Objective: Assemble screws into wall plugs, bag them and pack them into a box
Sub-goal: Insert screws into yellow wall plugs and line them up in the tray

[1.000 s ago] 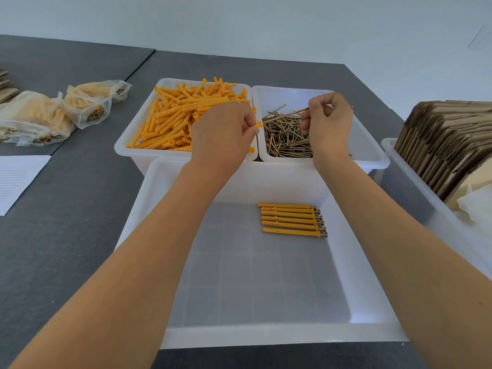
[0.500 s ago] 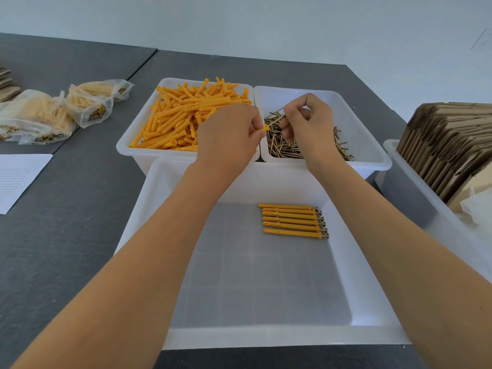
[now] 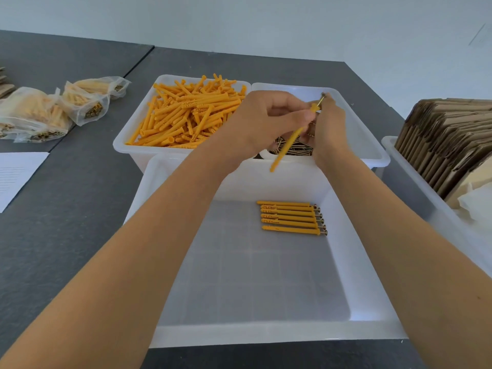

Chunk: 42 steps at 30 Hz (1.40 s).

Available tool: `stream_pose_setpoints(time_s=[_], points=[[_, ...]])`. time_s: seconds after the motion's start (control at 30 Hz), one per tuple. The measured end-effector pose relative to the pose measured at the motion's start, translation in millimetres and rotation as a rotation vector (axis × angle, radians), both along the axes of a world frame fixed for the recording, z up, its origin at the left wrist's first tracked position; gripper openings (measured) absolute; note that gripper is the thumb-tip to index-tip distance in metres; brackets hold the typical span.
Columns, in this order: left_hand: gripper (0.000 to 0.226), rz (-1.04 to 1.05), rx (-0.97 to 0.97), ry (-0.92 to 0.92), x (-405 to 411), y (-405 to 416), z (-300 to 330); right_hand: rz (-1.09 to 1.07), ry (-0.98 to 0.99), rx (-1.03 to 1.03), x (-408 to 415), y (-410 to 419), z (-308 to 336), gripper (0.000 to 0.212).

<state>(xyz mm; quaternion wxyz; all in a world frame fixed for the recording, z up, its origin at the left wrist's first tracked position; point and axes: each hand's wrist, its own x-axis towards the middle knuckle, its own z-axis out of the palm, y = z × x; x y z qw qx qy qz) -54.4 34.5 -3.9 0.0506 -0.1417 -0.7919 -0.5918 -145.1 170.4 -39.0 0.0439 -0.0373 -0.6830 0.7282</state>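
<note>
Basically still early in the assembly stage, judging by counts. Table (image 3: 80,235) is carrying everything. Front bin (image 3: 266,334) — the biggest — is holding just six finished plug-and-screw sets (image 3: 291,218), lying in a neat row near its far right corner, screw heads pointing right. Behind it, touching its far wall, two smaller bins are sitting side by side: plug bin (image 3: 127,145) on the left, heaped with loose orange plugs (image 3: 191,115), and screw bin (image 3: 372,155) on the right, with loose screws (image 3: 292,150) partly hidden by the hands. Cardboard boxes (image 3: 447,137), folded flat, are standing in a tray (image 3: 415,182) at far right — none opened as far as I can see. Filled bags (image 3: 53,110) are lying at far left, well apart from the bins, beside a paper sheet (image 3: 16,177), so some batches look bagged already.

Both hands are working above the seam between the two rear bins. Left hand (image 3: 263,123) is pinching a plug (image 3: 288,143) near its collar, plug tilting down toward the front bin. Right hand (image 3: 328,123) is gripping a screw (image 3: 322,99) by its top, tip sitting in the plug's mouth — not yet seated.

Left to do: seat this screw, build out the batch, bag it, box it.
</note>
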Motion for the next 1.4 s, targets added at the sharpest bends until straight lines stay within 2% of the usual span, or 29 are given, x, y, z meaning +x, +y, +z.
stream_pose_setpoints(time_s=[0.07,0.13,0.2,0.3,0.37,0.47,0.53,0.63,0.73,0.83,0.97,1.03,1.17,1.4], points=[[0.012,-0.192,0.157,-0.146,4.8,0.1,5.2,-0.003,-0.044,-0.024,-1.5,2.5,0.0,0.043],[0.012,-0.274,0.163,-0.196,7.3,0.0,6.4,-0.009,-0.073,-0.099,-2.4,4.4,0.1,0.042],[0.01,-0.362,0.045,-0.234,9.6,-0.3,7.0,-0.025,-0.084,-0.115,-3.2,5.7,0.1,0.041],[0.006,-0.543,-0.264,-0.343,16.0,8.2,6.9,-0.038,-0.087,-0.073,-2.2,5.5,0.5,0.039],[0.005,-0.604,-0.463,-0.403,20.4,21.7,2.6,-0.034,-0.102,-0.096,-2.3,5.9,0.6,0.038],[0.007,-0.664,-0.648,-0.434,29.9,45.9,-10.6,-0.041,-0.121,-0.126,-3.2,7.8,1.4,0.037],[0.008,-0.659,-0.851,-0.36,38.4,59.8,-24.1,-0.044,-0.129,-0.132,-3.0,8.0,1.6,0.036],[0.007,-0.51,-1.176,-0.065,54.2,76.6,-44.8,-0.057,-0.133,-0.131,-3.0,8.0,1.8,0.036],[0.007,-0.374,-1.316,0.166,63.5,84.1,-57.9,-0.062,-0.133,-0.127,-4.3,7.4,1.0,0.036],[0.028,-0.32,-1.393,0.278,64.2,87.2,-59.5,-0.062,-0.13,-0.114,-5.2,6.7,0.2,0.035],[0.013,-0.287,-1.426,0.217,60.2,86.1,-56.6,-0.067,-0.117,-0.1,-7.0,6.3,-1.0,0.032],[0.012,-0.292,-1.438,0.183,59.5,83.3,-55.8,-0.068,-0.112,-0.093,-7.6,5.9,-1.8,0.032],[0.036,-0.285,-1.45,0.12,56.4,82.2,-58.2,-0.069,-0.107,-0.086,-8.3,6.2,-2.7,0.032],[0.042,-0.195,-1.358,0.136,44.7,75.6,-62.0,-0.062,-0.09,-0.088,-8.8,6.5,-3.7,0.033]])
